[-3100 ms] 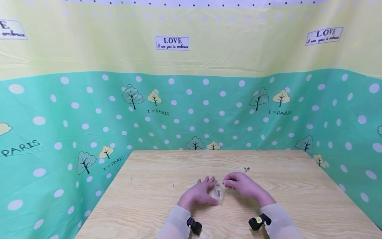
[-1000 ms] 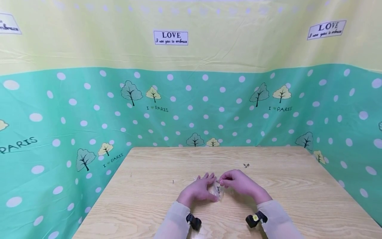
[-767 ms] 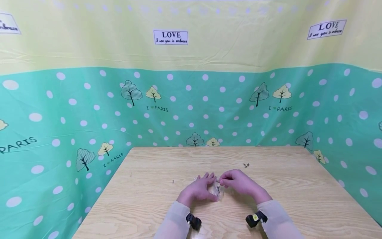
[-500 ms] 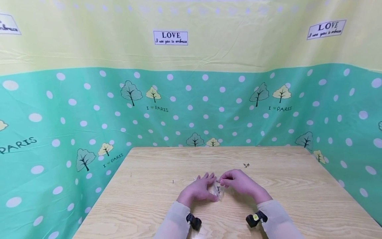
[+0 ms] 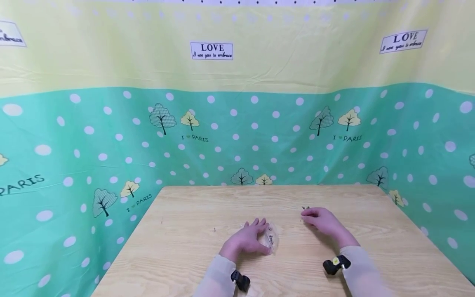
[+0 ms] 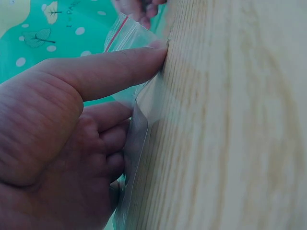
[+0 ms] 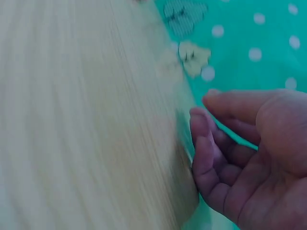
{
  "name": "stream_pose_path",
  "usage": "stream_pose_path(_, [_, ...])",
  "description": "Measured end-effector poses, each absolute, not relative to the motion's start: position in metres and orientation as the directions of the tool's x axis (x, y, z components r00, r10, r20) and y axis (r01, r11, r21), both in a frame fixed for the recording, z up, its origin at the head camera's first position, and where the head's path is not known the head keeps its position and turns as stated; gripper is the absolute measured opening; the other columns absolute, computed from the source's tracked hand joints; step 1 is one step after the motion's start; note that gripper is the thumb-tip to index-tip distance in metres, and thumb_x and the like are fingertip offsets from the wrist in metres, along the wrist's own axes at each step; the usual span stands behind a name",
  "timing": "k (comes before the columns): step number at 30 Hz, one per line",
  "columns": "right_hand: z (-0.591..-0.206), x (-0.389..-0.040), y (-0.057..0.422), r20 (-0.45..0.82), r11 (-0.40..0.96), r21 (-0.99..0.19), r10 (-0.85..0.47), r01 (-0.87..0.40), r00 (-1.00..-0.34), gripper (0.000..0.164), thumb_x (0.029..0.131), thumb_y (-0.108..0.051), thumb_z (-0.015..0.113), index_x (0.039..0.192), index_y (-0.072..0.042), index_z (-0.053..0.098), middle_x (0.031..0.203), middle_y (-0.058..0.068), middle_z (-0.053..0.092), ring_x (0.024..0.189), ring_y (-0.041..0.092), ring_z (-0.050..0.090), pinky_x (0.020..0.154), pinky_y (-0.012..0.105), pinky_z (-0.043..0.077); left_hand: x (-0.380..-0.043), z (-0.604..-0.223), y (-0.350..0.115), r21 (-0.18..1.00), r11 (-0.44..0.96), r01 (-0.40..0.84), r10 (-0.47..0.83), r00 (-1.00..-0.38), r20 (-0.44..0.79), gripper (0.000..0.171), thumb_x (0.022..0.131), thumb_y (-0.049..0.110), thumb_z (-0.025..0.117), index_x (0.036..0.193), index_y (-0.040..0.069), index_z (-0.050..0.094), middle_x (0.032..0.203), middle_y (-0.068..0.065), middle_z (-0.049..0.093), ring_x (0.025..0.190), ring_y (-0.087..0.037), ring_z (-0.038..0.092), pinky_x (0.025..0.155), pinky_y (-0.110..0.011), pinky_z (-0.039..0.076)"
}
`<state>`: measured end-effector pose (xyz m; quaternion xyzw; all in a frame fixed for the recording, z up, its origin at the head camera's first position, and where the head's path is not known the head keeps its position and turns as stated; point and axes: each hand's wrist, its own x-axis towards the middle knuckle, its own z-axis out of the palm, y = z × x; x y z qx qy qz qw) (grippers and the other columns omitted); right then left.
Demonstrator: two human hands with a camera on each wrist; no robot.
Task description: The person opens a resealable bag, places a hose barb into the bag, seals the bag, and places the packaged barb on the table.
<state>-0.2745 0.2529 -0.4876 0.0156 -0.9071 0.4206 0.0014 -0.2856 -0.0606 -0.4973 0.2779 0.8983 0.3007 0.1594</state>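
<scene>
My left hand (image 5: pixel 246 239) lies over a small clear zip bag (image 5: pixel 273 237) on the wooden table, fingers spread and thumb at the bag's near edge. Small dark pieces (image 5: pixel 271 238) show inside the plastic. In the left wrist view the thumb presses the bag, and a red-lined zip strip (image 6: pixel 116 34) rises beyond it. My right hand (image 5: pixel 326 222) hovers farther right, fingertips just short of a little cluster of dark metal bits (image 5: pixel 305 208). In the right wrist view its thumb and bent forefinger stand slightly apart, nothing visible between them.
One tiny loose piece (image 5: pixel 214 229) lies on the table (image 5: pixel 178 255) left of the left hand, and a fainter speck (image 5: pixel 161 222) farther left. A green dotted curtain (image 5: pixel 237 140) encloses the table's back and sides. Each wrist wears a black camera.
My right hand has left the bag's edge, where its fingertips were pinched together, and moved right toward the cluster of bits. The left hand stays on the bag. The head view has tilted slightly.
</scene>
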Motion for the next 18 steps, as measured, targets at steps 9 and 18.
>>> stream_pose_path(9, [-0.488,-0.293,0.288,0.002,0.669,-0.743,0.011,0.005,-1.0,0.038,0.099,-0.01,0.073,0.129,0.01,0.066,0.116,0.019,0.072,0.104,0.03,0.067,0.083,0.037,0.059,-0.284,-0.495,-0.061,0.631,0.654,0.417,0.608,-0.787,-0.11,0.092,0.084,0.033,0.091,0.161,0.01,0.048,0.174,-0.004,0.031,0.163,-0.032,0.018,0.132,-0.056,0.014])
stream_pose_path(18, [-0.489,-0.302,0.292,0.045,0.691,-0.722,-0.005,-0.036,-0.999,0.041,0.098,-0.007,0.073,0.133,0.013,0.064,0.119,0.023,0.072,0.115,0.042,0.066,0.108,0.06,0.05,-0.285,-0.496,-0.061,0.634,0.662,0.399,0.595,-0.795,-0.121,0.091,0.084,0.034,0.091,0.162,0.012,0.049,0.175,-0.002,0.031,0.163,-0.035,0.017,0.131,-0.059,0.015])
